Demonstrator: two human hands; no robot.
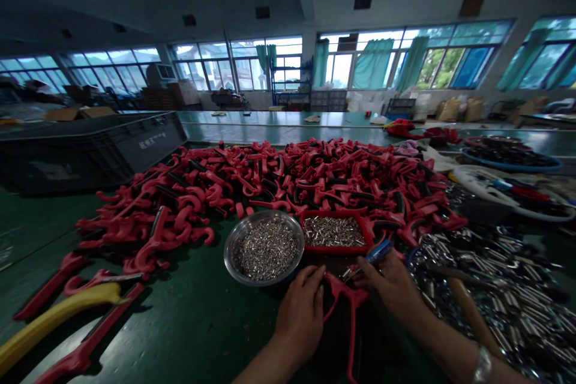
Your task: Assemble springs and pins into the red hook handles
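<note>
My left hand has its fingers closed on the upper left end of a red plastic handle frame, whose long leg points down toward me. In my right hand is a blue-handled tool, perhaps a screwdriver. A small metal piece shows by the right fingertips at the frame's top; whether it belongs to the tool I cannot tell. Just beyond the hands stand a metal bowl of tiny metal parts and a red tray of small metal pins.
A large heap of red and black handles spreads behind the bowls. Metal parts and a wooden-handled hammer lie at right. A yellow curved piece lies at left, near a grey crate. A blue-rimmed basin stands far right.
</note>
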